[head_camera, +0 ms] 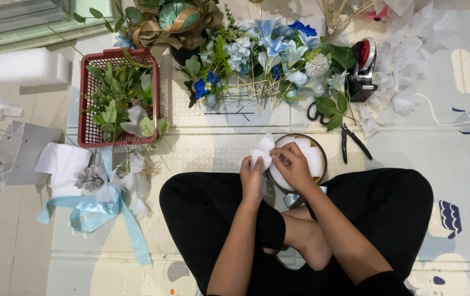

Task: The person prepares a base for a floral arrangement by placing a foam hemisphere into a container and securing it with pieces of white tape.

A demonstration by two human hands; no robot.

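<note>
Both hands pinched a white tissue piece [261, 151]: left hand [252, 178] gripped its lower edge, right hand [291, 167] apparently its side. Round bowl [319, 157] sat just beneath the right hand. Red basket [84, 109] lay well left.

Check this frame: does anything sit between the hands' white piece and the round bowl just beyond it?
Nothing visible does. Both hands, left hand and right hand, hold the white piece right at the near rim of the round bowl, which already holds white pieces.
</note>
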